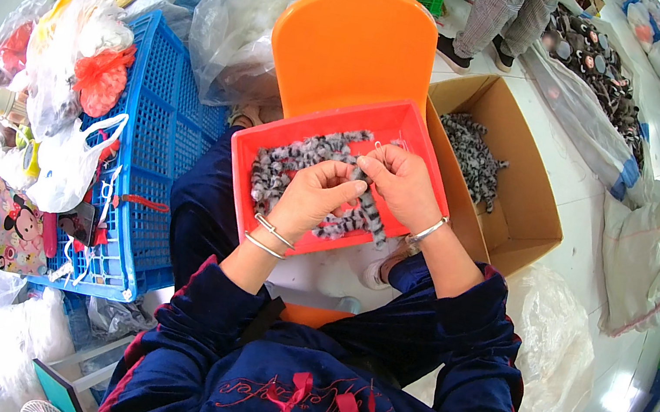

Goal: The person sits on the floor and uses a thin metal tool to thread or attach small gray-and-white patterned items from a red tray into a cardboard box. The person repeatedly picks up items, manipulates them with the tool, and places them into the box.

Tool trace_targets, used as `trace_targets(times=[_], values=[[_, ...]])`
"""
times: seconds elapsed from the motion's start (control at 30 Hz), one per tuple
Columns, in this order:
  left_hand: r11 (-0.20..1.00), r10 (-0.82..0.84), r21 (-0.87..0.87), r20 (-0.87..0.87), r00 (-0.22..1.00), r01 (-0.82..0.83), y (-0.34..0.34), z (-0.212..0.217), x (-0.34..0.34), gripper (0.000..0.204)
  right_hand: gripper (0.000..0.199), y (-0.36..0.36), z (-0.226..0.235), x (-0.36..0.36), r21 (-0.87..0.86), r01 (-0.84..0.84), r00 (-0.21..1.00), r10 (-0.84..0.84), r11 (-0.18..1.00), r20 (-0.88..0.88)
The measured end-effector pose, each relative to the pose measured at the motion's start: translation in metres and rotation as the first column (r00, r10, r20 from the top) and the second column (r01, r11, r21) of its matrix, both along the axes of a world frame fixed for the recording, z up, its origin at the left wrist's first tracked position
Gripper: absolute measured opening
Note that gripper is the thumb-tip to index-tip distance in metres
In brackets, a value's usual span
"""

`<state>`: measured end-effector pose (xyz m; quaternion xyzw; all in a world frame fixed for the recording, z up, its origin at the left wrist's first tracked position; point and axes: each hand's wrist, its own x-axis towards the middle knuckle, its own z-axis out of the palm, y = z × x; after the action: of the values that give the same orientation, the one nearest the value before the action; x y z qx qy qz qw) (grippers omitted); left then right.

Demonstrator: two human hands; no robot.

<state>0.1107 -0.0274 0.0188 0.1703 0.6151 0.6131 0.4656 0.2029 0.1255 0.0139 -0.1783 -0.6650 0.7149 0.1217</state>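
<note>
Both my hands are over a red plastic tray [433,149] that rests on an orange chair [354,47]. In the tray lie several grey-and-black striped fluffy plush strips [295,156]. My left hand [314,194] pinches a striped plush piece [359,174] between thumb and fingers. From the other side my right hand [402,185] grips the same piece, its thumb and forefinger pressed together. The fingers cover most of this piece. Bracelets circle both wrists.
To the right stands an open cardboard box [535,220] holding more striped strips [474,148]. A blue plastic crate [167,151] with bags on it is at the left. Beyond the box stands another person [505,12]. A clear bag of white stuffing [243,23] sits behind the tray.
</note>
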Motion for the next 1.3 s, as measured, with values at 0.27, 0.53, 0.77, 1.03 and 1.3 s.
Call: trace_targets(times=[0.27,0.53,0.77,1.03,1.3], values=[[0.964,0.186,0.182,0.069,0.980,-0.196,0.003,-0.013,0.004,0.011,0.015,-0.003,0.012,0.000,-0.221,0.087,0.996,-0.085,0.971,0.020],[0.972,0.154,0.157,0.131,0.979,-0.173,0.006,0.000,-0.005,0.016,0.016,-0.006,0.016,0.001,-0.099,0.022,1.000,-0.023,0.995,-0.005],[0.996,0.014,0.082,0.228,0.974,-0.033,-0.004,0.014,-0.001,0.021,0.015,-0.003,0.016,-0.001,-0.012,0.073,0.997,-0.073,0.997,-0.006],[0.986,-0.032,0.167,0.124,0.992,0.011,0.003,0.003,0.017,0.018,0.009,-0.015,0.015,0.001,0.155,0.218,0.961,-0.185,0.964,-0.204],[0.966,0.080,0.205,0.339,0.938,-0.156,0.007,0.020,0.025,0.019,0.023,-0.004,0.016,0.002,-0.055,0.214,0.954,-0.221,0.975,-0.202]])
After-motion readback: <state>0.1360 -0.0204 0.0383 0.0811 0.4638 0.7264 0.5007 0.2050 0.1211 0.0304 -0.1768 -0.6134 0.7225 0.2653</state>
